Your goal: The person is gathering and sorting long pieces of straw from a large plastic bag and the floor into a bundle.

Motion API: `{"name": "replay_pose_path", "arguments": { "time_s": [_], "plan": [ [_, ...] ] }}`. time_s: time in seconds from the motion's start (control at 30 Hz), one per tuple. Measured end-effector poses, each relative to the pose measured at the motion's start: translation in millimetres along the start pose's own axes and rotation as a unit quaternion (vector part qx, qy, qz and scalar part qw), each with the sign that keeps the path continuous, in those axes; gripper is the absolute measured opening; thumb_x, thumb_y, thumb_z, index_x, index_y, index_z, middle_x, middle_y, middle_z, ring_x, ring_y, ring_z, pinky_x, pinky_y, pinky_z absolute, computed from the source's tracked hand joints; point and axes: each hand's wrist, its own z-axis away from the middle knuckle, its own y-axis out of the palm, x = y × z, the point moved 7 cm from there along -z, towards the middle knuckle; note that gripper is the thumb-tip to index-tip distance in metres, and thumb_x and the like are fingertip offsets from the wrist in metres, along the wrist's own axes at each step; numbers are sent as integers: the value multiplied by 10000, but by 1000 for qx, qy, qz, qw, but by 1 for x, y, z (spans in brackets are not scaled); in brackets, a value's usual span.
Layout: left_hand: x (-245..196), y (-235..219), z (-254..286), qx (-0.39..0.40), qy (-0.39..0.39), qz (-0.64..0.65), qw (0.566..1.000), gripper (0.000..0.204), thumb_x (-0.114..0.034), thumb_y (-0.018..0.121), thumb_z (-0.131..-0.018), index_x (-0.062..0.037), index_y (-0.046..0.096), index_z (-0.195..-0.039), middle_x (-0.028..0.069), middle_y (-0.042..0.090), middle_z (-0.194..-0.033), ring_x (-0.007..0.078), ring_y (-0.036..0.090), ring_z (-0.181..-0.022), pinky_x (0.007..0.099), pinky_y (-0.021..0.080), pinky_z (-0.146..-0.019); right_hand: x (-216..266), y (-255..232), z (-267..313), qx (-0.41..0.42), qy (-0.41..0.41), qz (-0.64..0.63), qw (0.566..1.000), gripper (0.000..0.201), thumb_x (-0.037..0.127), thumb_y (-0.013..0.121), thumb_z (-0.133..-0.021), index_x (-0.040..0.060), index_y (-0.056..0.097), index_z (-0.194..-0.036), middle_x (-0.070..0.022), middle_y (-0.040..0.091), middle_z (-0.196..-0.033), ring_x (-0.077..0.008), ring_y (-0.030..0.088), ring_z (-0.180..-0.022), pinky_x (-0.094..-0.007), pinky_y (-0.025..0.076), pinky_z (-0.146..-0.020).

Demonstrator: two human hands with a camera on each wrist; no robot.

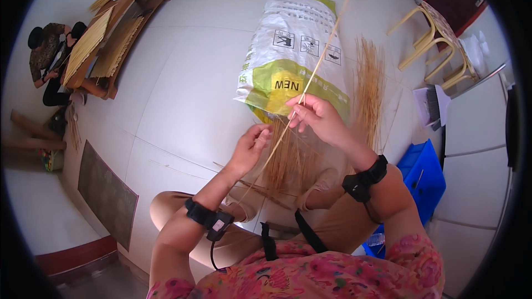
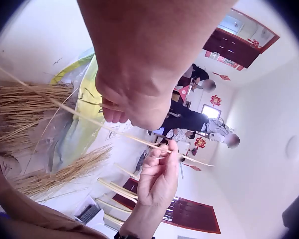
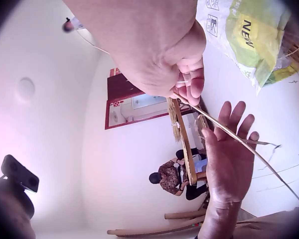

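A long pale stalk [image 1: 323, 58] slants across the head view. The right hand [image 1: 318, 120] pinches it between thumb and fingers, also visible in the left wrist view [image 2: 159, 174]. Just left of the stalk is the left hand [image 1: 250, 148]; in the right wrist view this hand [image 3: 230, 159] has its palm turned up and fingers loosely extended, with the stalk passing across them. A short dry strip [image 3: 261, 143] sticks out by its fingertips; whether the fingers grip it is unclear. Beneath the hands, a bundle of dry stalks [image 1: 284, 158] comes out of a white and green sack [image 1: 288, 22].
More stalks [image 1: 368, 86] lie right of the sack. A blue crate [image 1: 426, 180], dustpan [image 1: 431, 106] and chair [image 1: 438, 33] stand at the right. At the left are a mat [image 1: 106, 194], a wooden rack [image 1: 119, 39] and a seated person [image 1: 51, 61].
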Motion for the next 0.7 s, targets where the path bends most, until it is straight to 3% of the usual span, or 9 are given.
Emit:
{"name": "replay_pose_path", "arguments": {
  "time_s": [0.1, 0.3, 0.47, 0.6, 0.7],
  "plan": [
    [-9, 23, 6, 96, -60, 96, 989, 351, -280, 434, -966, -34, 484, -1213, 14, 573, -885, 73, 518, -782, 216, 433, -711, 3, 3, -2, 1, -24, 34, 999, 173, 112, 465, -938, -9, 546, -1030, -66, 605, -840, -101, 599, -710, -210, 486, -588],
    [-13, 34, 0, 138, -36, 66, 988, 330, -275, 446, -963, -37, 547, -1168, 12, 587, -802, 79, 476, -704, 220, 413, -667, 11, 4, -1, 19, -63, 20, 998, 154, 100, 464, -936, -12, 550, -999, -65, 607, -839, -95, 594, -720, -217, 486, -611],
    [-14, 23, -3, 82, -39, 115, 989, 288, -249, 485, -948, -44, 608, -1108, -12, 579, -748, 60, 465, -679, 200, 397, -645, 25, 7, 8, 7, -94, 59, 994, 160, 102, 461, -939, -19, 558, -976, -70, 610, -846, -113, 610, -761, -225, 493, -654],
    [-18, 7, -3, 23, -63, 143, 987, 243, -225, 530, -926, -36, 651, -1020, -2, 612, -750, 62, 472, -672, 206, 394, -638, 19, 7, 7, 20, -76, -12, 997, 173, 109, 471, -937, -31, 566, -975, -86, 622, -888, -139, 630, -821, -231, 506, -683],
    [-19, -11, -6, 2, -18, 21, 1000, 214, -192, 555, -911, -33, 658, -1012, 5, 629, -751, 54, 486, -661, 202, 410, -615, 7, 3, 8, 10, -31, -29, 999, 185, 120, 479, -935, -34, 564, -991, -98, 626, -926, -151, 636, -842, -234, 512, -697]
  ]
}}
